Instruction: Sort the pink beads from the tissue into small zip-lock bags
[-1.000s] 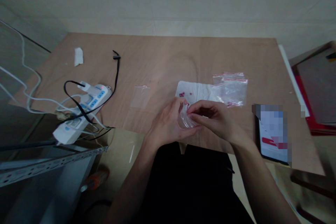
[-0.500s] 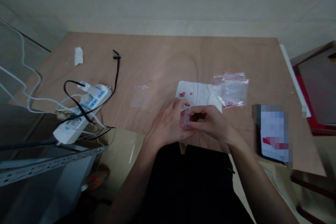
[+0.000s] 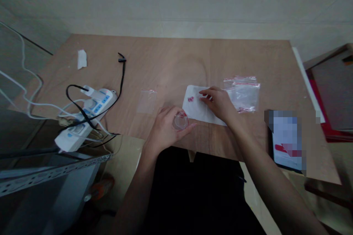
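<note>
My left hand (image 3: pixel 165 125) is wrapped around a small clear round container (image 3: pixel 181 120), its round opening tilted up toward me. At the near edge of a white sheet (image 3: pixel 193 112), the thumb of this hand stretches to the right. Over the sheet's upper part is my right hand (image 3: pixel 217 101), with thumb and forefinger curved and a small gap between their tips. Just left of those fingertips lie several small red pieces (image 3: pixel 191 99) in a tight cluster. Whatever sits directly beneath the right fingers is hidden.
A flat clear zip bag (image 3: pixel 147 101) lies left of the hands. More zip bags (image 3: pixel 244 93) are stacked to the right, touching the sheet. A phone (image 3: pixel 286 139) lies near the right front edge. A power strip (image 3: pixel 88 117) with tangled cables occupies the left side.
My right hand has left the container and moved up over the sheet. The left hand has shifted left with the container. The lone red piece right of the cluster no longer shows.
</note>
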The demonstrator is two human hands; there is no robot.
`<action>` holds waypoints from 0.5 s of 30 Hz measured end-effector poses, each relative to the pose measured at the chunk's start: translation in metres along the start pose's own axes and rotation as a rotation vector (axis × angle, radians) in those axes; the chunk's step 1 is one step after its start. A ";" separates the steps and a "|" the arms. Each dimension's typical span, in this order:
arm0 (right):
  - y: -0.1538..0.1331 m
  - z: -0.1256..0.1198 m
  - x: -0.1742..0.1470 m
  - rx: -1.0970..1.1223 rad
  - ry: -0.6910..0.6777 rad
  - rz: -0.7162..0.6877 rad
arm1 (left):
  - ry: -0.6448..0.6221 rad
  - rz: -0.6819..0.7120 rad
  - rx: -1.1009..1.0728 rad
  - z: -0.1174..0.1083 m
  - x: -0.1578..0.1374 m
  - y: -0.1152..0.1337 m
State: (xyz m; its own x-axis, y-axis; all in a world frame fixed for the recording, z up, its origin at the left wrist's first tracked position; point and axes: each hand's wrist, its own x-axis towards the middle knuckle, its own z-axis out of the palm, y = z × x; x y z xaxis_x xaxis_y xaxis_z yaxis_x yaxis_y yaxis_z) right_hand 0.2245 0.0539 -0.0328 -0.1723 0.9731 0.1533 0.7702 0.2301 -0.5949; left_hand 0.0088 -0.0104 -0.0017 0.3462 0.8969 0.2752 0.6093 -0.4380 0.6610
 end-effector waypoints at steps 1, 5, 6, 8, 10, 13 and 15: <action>0.002 0.004 0.003 -0.030 -0.009 -0.011 | -0.005 -0.004 -0.004 -0.002 0.000 -0.001; 0.002 0.013 0.004 -0.064 0.010 -0.028 | -0.015 0.000 0.013 -0.006 -0.001 -0.006; 0.001 0.013 0.003 -0.068 0.016 -0.028 | -0.014 -0.003 0.016 -0.006 -0.001 -0.006; -0.002 0.014 0.000 -0.067 0.030 -0.026 | -0.014 -0.014 0.015 -0.006 -0.001 -0.008; -0.005 0.016 0.000 -0.050 0.043 -0.042 | -0.010 -0.019 0.010 -0.006 -0.001 -0.009; -0.009 0.019 0.004 -0.036 -0.005 -0.098 | -0.015 -0.016 0.011 -0.006 -0.001 -0.009; -0.010 0.022 0.008 -0.049 -0.061 -0.126 | -0.023 -0.015 0.009 -0.007 -0.001 -0.009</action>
State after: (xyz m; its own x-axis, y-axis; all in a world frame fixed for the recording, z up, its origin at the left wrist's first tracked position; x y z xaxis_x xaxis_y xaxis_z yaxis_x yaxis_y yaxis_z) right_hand 0.2016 0.0595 -0.0425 -0.3055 0.9360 0.1747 0.7690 0.3507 -0.5344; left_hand -0.0019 -0.0069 -0.0037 0.3530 0.9018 0.2494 0.6207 -0.4252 0.6587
